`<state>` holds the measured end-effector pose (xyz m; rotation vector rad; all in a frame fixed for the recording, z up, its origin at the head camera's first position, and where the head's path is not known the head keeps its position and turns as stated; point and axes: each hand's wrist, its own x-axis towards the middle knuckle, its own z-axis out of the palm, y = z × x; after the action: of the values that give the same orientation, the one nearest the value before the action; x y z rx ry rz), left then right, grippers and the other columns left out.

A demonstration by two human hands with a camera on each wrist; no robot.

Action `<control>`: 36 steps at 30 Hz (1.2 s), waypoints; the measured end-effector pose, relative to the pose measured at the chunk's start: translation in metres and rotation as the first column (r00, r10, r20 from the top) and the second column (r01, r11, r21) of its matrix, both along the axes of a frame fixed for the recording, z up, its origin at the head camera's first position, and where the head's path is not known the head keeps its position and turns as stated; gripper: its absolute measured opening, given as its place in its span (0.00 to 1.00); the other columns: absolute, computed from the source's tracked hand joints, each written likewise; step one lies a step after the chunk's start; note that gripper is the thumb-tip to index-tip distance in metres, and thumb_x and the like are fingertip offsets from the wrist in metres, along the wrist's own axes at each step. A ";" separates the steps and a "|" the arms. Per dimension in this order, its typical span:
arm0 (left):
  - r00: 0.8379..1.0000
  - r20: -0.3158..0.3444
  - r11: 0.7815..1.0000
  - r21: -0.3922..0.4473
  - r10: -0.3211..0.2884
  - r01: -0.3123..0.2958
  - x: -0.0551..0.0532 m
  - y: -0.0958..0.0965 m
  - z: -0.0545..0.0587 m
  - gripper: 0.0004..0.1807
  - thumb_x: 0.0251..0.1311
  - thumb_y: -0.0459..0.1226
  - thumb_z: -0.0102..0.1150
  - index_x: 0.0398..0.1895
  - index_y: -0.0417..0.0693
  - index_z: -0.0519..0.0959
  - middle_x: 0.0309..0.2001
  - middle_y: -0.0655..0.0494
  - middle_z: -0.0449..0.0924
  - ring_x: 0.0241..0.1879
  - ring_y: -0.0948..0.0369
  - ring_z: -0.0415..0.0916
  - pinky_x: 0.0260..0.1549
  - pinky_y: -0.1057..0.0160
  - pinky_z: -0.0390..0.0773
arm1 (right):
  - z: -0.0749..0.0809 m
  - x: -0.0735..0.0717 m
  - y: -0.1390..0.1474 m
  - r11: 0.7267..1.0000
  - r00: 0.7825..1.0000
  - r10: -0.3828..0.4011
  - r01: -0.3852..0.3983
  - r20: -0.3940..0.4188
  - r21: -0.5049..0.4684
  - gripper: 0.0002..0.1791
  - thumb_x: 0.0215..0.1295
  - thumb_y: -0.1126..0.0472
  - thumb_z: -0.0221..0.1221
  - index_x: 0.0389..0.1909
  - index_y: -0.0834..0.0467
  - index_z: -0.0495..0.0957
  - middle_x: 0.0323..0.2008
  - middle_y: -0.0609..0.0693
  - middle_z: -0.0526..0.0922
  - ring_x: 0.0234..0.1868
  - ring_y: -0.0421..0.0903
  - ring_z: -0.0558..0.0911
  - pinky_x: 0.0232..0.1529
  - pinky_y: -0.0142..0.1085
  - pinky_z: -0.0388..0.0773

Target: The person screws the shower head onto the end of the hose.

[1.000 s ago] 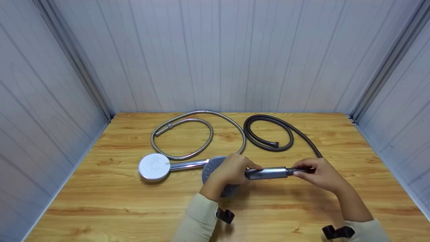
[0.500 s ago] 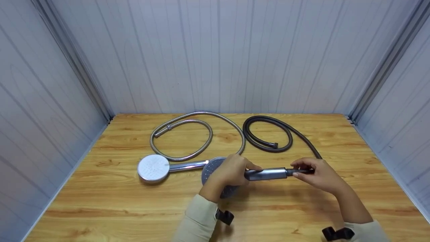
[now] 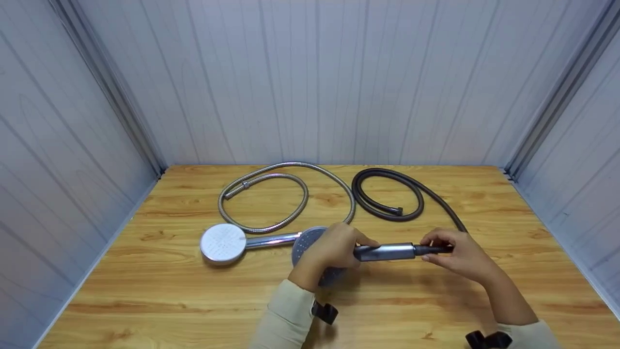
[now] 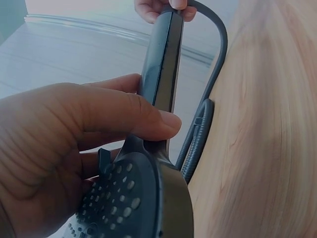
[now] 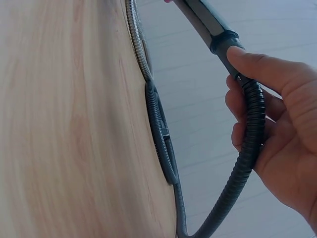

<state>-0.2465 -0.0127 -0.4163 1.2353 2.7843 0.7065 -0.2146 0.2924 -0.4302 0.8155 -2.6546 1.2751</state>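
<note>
My left hand (image 3: 334, 247) grips the dark grey shower head (image 4: 124, 198) around the neck of its handle, thumb laid along the handle in the left wrist view. The spray face, dotted with pale nozzles, is partly covered by that hand in the head view. At the handle's far end, my right hand (image 5: 282, 109) pinches the end fitting of the black shower hose (image 5: 237, 168) between thumb and fingers. Fitting and handle meet end to end; whether the thread is engaged cannot be seen. From there the hose bends back to a coil on the table.
A chrome shower head (image 3: 223, 243) with a white face lies left of my left hand. Behind it a silver metal hose (image 3: 306, 194) forms a loop on the wooden table (image 3: 193, 300). Pale panel walls (image 3: 310, 82) enclose the back and both sides.
My right thumb has shifted slightly downward and apart from the fingers at the hose fitting. The left hand and the shower head hold their place.
</note>
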 end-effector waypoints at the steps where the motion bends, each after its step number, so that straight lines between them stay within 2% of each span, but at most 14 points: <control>1: 1.000 0.001 1.000 -0.001 0.001 -0.001 0.000 0.000 0.000 0.33 0.39 0.26 0.69 0.52 0.62 0.84 0.30 0.70 0.80 0.21 0.66 0.59 0.19 0.71 0.58 | 0.000 0.000 0.000 1.000 1.000 0.000 0.000 -0.001 0.005 0.11 0.57 0.60 0.69 0.41 0.52 0.82 0.35 0.46 0.82 0.29 0.42 0.78 0.29 0.33 0.77; 9: 1.000 0.013 1.000 0.003 0.005 -0.005 0.000 0.001 0.001 0.33 0.39 0.26 0.70 0.52 0.63 0.84 0.32 0.69 0.82 0.22 0.66 0.61 0.19 0.71 0.59 | 0.004 0.000 0.001 1.000 0.999 -0.021 0.020 0.030 0.022 0.10 0.59 0.58 0.68 0.41 0.52 0.83 0.36 0.46 0.83 0.30 0.42 0.78 0.30 0.34 0.77; 18: 1.000 -0.019 1.000 0.010 -0.009 0.009 0.000 0.001 0.000 0.32 0.39 0.25 0.70 0.52 0.61 0.84 0.35 0.68 0.84 0.22 0.67 0.63 0.20 0.72 0.61 | 0.004 -0.001 0.001 0.999 0.998 -0.034 0.033 0.044 0.037 0.10 0.60 0.57 0.67 0.43 0.52 0.83 0.37 0.46 0.83 0.32 0.42 0.79 0.32 0.35 0.77; 26: 0.998 -0.055 1.000 0.001 -0.023 0.023 -0.002 0.002 0.000 0.29 0.40 0.29 0.72 0.51 0.61 0.85 0.37 0.68 0.85 0.22 0.68 0.63 0.21 0.72 0.61 | 0.005 0.000 -0.001 1.000 0.997 -0.012 0.013 0.080 -0.020 0.10 0.61 0.60 0.67 0.43 0.54 0.83 0.36 0.48 0.84 0.30 0.43 0.78 0.30 0.35 0.76; 30: 0.998 -0.061 1.000 -0.008 -0.025 0.025 -0.002 0.002 -0.001 0.28 0.41 0.31 0.74 0.51 0.60 0.85 0.40 0.68 0.85 0.24 0.68 0.64 0.23 0.73 0.62 | 0.005 0.000 0.000 1.000 0.996 -0.027 0.027 0.089 0.000 0.10 0.62 0.58 0.66 0.43 0.53 0.83 0.37 0.47 0.84 0.32 0.42 0.80 0.32 0.35 0.77; 36: 0.997 -0.066 0.999 -0.018 -0.031 0.030 -0.003 0.003 -0.002 0.28 0.42 0.32 0.75 0.51 0.60 0.85 0.40 0.67 0.85 0.25 0.68 0.65 0.24 0.72 0.63 | 0.003 -0.001 0.001 0.998 0.997 -0.042 0.040 0.060 0.043 0.10 0.63 0.55 0.65 0.42 0.53 0.84 0.37 0.46 0.85 0.33 0.42 0.81 0.33 0.35 0.78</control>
<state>-0.2491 -0.0096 -0.4181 1.3195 2.8110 0.6509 -0.2154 0.2938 -0.4275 0.7345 -2.7389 1.2594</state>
